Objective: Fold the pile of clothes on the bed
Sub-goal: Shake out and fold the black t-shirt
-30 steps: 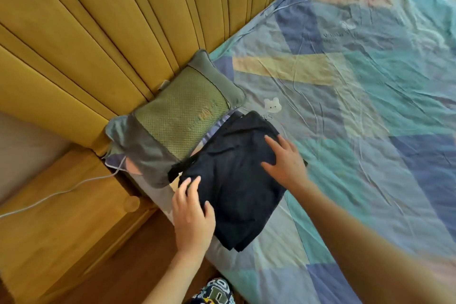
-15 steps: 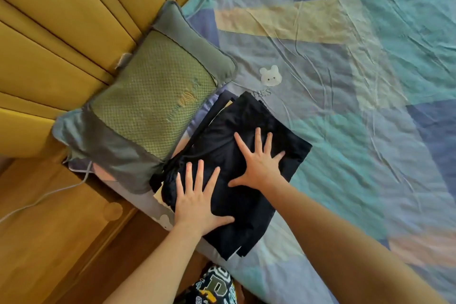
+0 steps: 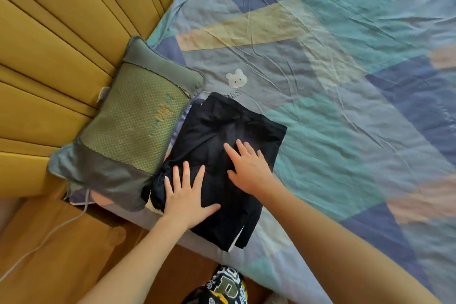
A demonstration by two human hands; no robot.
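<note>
Currently, in the head view, the folded dark garment point(image 3: 217, 155) lies on the bed sheet point(image 3: 345, 131) at the near-left corner, its long axis running from the pillow point(image 3: 138, 126) side toward the bed edge. Both hands rest flat on top of it with fingers straight and spread, gripping nothing: the left hand point(image 3: 187, 197) on the near-left part, the right hand point(image 3: 249, 170) nearer the middle. The pillow touches the garment's left side; a white cable point(image 3: 49, 237) hangs below it. No unfolded clothes are visible.
</note>
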